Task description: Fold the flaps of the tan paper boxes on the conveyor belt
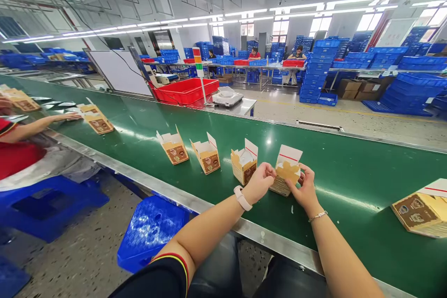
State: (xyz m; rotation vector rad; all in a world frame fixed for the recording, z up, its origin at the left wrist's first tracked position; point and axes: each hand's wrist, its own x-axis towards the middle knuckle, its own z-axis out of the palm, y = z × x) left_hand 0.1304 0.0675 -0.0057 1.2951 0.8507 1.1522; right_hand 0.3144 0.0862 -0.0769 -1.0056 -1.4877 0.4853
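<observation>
An open-topped cardboard box [281,185] stands on the green conveyor belt between my hands, its white lid flap with a red stripe raised at the back. My left hand [259,181], with a pale band at the wrist, is closed at the box's left side; what its fingers hold, if anything, is hidden. My right hand [305,188] grips the box's right side, thumb on the front and fingers behind. Just left of my left hand sits another open box [243,167]. Two more open boxes [209,160] [176,152] stand farther left.
At the far right lies a box [417,212] with its lid raised. A co-worker's hand [71,116] touches a box [98,120] at the left. Beyond the belt are a red bin [188,91] and a scale [227,98]. A blue stool [153,228] stands below the metal edge.
</observation>
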